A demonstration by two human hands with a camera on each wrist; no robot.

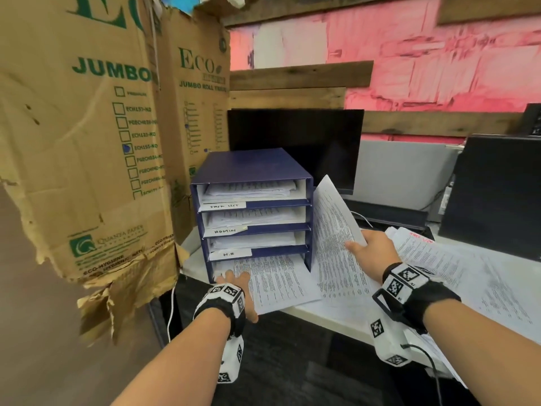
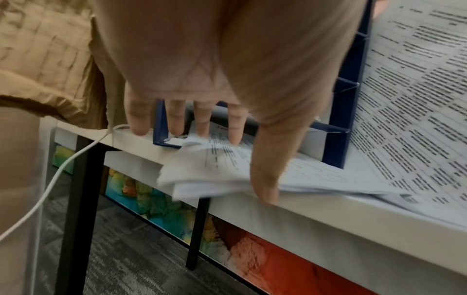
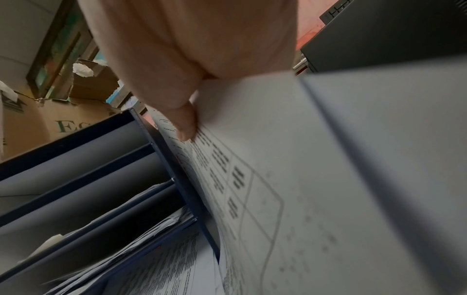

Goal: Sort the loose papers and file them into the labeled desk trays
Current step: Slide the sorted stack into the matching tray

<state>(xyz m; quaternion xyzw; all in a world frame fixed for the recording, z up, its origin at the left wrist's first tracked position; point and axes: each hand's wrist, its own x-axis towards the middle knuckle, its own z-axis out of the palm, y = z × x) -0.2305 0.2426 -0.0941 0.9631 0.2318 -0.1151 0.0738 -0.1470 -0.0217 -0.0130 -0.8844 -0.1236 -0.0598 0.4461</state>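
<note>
The left hand [image 1: 234, 281] lies with fingers straight and spread, flat on the near left corner of a white printed sheet [image 1: 272, 281] that sticks halfway out of the lowest slot of the dark blue four-tier tray rack [image 1: 251, 171]; in the left wrist view the fingertips [image 2: 236, 137] reach the slot mouth and the thumb sits at the white surface [image 2: 328, 215] edge. The sheet's long axis runs into the slot, away from the palm, so a straight forward push should seat it. The right hand [image 1: 370, 249] pinches a second printed sheet [image 1: 330, 230] at its right edge, thumb on the printed face, holding it steeply tilted with its far edge against the rack's right wall. That sheet lies left of and above the right hand, beside the slots, not in front of one. Visible slot labels read TASK LIST, ADMIN, H.R; the lowest label is hidden by the left hand. The left hand is nearer the open slot. More loose printed papers [image 1: 468, 276] lie on the surface right of the right hand. Judgement: left sheet part filed; right sheet must swing left across the rack front before entering any tier.
</note>
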